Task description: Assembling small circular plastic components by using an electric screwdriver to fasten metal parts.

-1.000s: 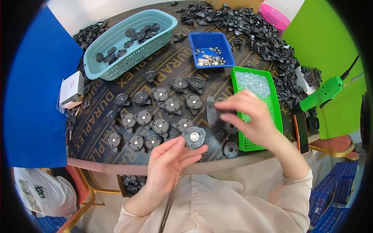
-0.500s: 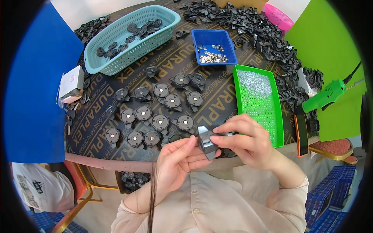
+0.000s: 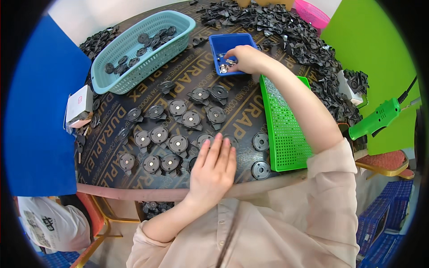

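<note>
My left hand (image 3: 212,167) is palm down at the near part of the table, fingers stretched out flat over round black plastic parts. One black disc part (image 3: 231,141) shows partly beside its fingertips; what lies under the palm is hidden. My right hand (image 3: 248,60) reaches into a blue bin (image 3: 234,39), thumb and fingertips apart among small silvery metal pieces (image 3: 223,68). Several black disc parts with light centres (image 3: 178,143) sit in loose rows left of my left hand. Two discs with open-looking centres (image 3: 260,170) lie to its right.
A green perforated tray (image 3: 286,134) with small silvery bits lies under my right forearm. A teal basket (image 3: 140,67) holds black parts. Heaps of black parts (image 3: 268,20) line the far edge. A green power tool (image 3: 377,118) is at the right, a white box (image 3: 80,105) at the left.
Both hands have let go of the black part they held together. My right hand has moved up and away into the blue bin; my left has turned palm down over the parts.
</note>
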The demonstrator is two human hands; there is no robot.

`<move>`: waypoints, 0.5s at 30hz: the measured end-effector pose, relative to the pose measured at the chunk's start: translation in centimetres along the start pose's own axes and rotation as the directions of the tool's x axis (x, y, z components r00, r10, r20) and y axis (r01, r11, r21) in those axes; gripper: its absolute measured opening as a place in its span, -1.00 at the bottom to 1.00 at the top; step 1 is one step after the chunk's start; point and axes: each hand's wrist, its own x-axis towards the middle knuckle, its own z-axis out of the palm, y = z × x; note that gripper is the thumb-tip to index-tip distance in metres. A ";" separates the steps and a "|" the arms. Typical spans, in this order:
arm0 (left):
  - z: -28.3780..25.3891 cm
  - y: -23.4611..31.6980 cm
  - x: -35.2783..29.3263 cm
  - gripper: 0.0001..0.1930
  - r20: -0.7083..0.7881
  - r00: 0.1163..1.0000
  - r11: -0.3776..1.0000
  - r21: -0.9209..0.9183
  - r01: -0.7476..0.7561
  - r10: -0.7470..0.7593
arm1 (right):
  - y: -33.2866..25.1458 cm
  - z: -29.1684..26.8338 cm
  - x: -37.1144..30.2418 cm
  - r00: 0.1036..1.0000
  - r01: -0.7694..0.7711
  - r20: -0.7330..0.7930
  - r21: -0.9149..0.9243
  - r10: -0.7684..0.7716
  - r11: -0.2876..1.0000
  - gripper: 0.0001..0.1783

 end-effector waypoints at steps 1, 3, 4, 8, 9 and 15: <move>-0.3 -0.2 0.2 -0.63 0.027 0.999 0.999 0.019 0.026 -0.026 | -0.2 0.3 0.6 1.000 -0.001 0.003 0.002 0.001 1.000 -0.64; -0.4 -0.6 0.6 -0.64 0.036 0.999 0.999 0.039 0.026 -0.027 | -0.2 0.7 1.0 0.997 0.065 0.044 -0.059 -0.063 0.996 -0.57; -0.7 -0.7 0.8 -0.64 0.043 0.999 0.997 0.066 0.029 -0.032 | -0.1 0.9 1.1 0.997 0.063 0.047 -0.058 -0.060 0.996 -0.57; -0.8 1.4 1.0 -0.55 0.056 0.998 0.969 -0.248 -0.011 0.026 | 0.0 1.0 1.2 1.000 -0.007 0.026 0.056 0.005 0.998 -0.67; -0.8 2.3 1.0 -0.54 0.063 0.998 0.942 -0.334 0.029 -0.008 | -0.3 0.9 1.3 1.000 -0.027 0.004 0.088 0.027 0.996 -0.70; -0.1 4.3 1.7 -0.65 0.180 0.972 0.892 -0.400 0.210 -0.149 | 1.3 0.6 0.8 0.981 -0.053 -0.184 0.076 0.067 0.996 -0.74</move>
